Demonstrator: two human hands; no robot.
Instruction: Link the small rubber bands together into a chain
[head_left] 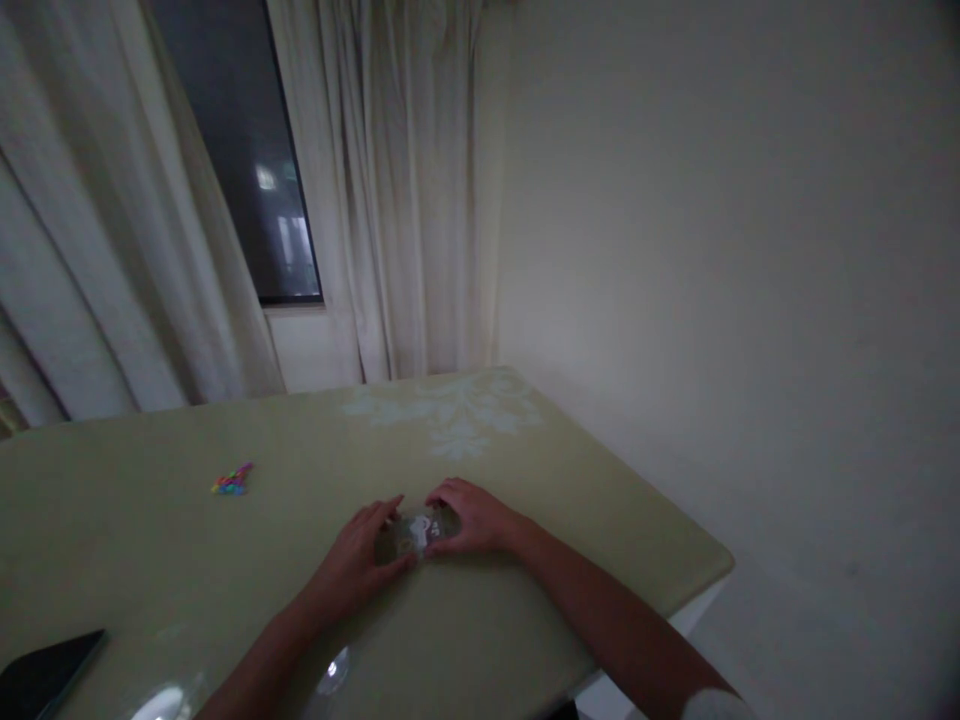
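Between my two hands, on the table (315, 440), is a small clear plastic packet (421, 531) with a white and purplish print; whether it is a soft bag or a stiff case I cannot tell. My left hand (364, 550) grips its left end, thumb at the near side and fingers at the far side. At the right end my right hand (476, 518) holds it the same way, its fingers curved round. A little pile of bright multicoloured pieces (232, 481) lies farther off to the left, too small to name.
A dark flat object (49, 675) lies at the table's near left edge. White curtains (420, 200) and a dark window (247, 150) stand behind the table. A pale wall (712, 280) runs along its right side.
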